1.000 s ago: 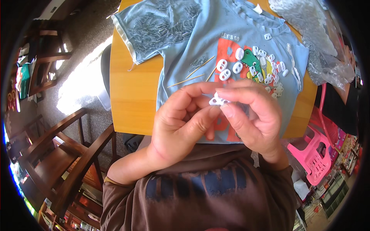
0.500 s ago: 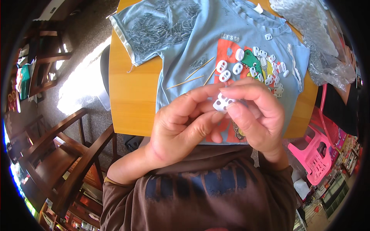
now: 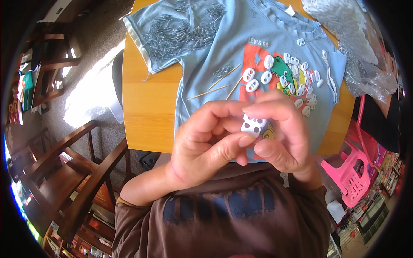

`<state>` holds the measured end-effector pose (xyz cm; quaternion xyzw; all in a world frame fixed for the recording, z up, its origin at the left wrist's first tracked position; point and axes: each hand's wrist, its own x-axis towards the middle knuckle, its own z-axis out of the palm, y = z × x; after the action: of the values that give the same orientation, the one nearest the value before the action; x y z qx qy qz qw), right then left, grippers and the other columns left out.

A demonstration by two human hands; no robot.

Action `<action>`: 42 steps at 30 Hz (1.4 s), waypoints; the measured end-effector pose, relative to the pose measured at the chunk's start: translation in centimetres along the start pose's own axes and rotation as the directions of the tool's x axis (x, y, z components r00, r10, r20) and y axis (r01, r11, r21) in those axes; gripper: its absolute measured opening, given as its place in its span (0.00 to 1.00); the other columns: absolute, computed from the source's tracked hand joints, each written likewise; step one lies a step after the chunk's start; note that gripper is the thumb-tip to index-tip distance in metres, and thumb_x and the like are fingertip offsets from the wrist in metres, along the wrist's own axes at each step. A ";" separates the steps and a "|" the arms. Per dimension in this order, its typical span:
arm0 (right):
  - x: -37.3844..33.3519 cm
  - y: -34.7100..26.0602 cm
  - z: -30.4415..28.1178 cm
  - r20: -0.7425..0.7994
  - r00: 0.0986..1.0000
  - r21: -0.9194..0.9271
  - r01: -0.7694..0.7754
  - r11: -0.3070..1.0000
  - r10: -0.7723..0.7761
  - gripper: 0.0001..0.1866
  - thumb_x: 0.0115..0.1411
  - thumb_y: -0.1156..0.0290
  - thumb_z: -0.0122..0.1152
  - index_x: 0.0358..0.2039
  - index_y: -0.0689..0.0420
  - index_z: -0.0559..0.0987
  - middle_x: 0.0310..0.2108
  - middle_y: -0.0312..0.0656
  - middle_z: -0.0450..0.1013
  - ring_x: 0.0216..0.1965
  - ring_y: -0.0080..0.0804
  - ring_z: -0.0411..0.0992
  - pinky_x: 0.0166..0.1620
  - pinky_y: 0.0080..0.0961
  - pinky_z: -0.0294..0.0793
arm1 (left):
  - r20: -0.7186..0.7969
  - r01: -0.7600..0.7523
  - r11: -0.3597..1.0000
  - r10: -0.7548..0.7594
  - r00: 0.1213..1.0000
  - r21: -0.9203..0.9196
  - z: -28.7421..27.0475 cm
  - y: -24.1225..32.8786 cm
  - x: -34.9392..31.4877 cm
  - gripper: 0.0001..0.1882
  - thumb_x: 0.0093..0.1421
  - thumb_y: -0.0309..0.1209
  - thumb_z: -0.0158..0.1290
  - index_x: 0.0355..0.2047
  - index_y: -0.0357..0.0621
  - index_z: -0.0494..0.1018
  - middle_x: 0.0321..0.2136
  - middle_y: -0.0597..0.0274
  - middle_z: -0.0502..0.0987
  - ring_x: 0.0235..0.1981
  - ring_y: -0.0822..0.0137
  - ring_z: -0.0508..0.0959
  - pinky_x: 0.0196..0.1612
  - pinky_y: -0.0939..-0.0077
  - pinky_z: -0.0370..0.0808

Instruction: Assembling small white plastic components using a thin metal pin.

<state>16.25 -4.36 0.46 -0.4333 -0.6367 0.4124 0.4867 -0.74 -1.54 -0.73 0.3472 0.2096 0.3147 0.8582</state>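
Over the front part of the blue T-shirt (image 3: 202,79), my left hand (image 3: 206,137) pinches a white plastic cord lock (image 3: 253,127) between thumb and fingers. The cord lock has round holes, and a second white part seems to sit on its top. My right hand (image 3: 286,133) is curled around its right side. The right index fingertip touches the upper part, while the right thumb stands apart below. Beyond my hands lie several white two-holed cord-lock pieces (image 3: 252,85) on the shirt's print. Small coil springs (image 3: 178,34) are heaped on the shirt's sleeve.
Thin wooden sticks (image 3: 208,92) and a few springs lie left of the white pieces. A white cord (image 3: 328,73) lies at right. Clear plastic bags (image 3: 365,64) cover the far right corner of the wooden table (image 3: 144,112). A pink plastic chair (image 3: 350,176) stands at right, wooden chairs (image 3: 81,172) at left.
My right thumb has come off the cord lock and moved down, away from the index finger. The cord lock, still in my left hand, has tilted and moved slightly toward me.
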 end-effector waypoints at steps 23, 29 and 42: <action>-0.4 0.2 0.1 -0.017 0.998 0.068 -0.057 0.996 0.058 0.13 0.55 0.71 0.56 0.40 0.62 0.70 0.28 0.40 0.69 0.24 0.25 0.66 0.27 0.19 0.66 | -0.078 0.022 0.998 -0.027 0.997 -0.055 0.6 -0.3 0.1 0.14 0.60 0.23 0.43 0.46 0.36 0.60 0.34 0.59 0.72 0.27 0.79 0.70 0.27 0.88 0.70; -0.2 0.4 0.3 -0.032 0.999 -0.041 0.006 0.999 -0.008 0.15 0.55 0.72 0.56 0.42 0.62 0.68 0.33 0.43 0.71 0.25 0.27 0.66 0.27 0.20 0.67 | -0.076 0.021 0.998 -0.025 0.997 -0.060 0.6 -0.3 0.2 0.15 0.60 0.24 0.44 0.47 0.37 0.60 0.33 0.60 0.72 0.27 0.80 0.70 0.27 0.89 0.69; -0.3 0.7 0.3 -0.017 0.997 -0.145 0.070 0.987 -0.073 0.13 0.55 0.75 0.54 0.41 0.63 0.68 0.28 0.43 0.69 0.24 0.28 0.67 0.26 0.21 0.66 | -0.101 -0.003 0.999 0.000 0.995 -0.033 0.6 -0.9 0.3 0.13 0.59 0.26 0.46 0.44 0.37 0.61 0.33 0.57 0.72 0.23 0.77 0.71 0.24 0.87 0.69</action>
<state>16.06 -4.43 -0.36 -0.4487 -0.6745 0.3428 0.4756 0.16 -2.17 -1.03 0.3169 0.2472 0.3359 0.8518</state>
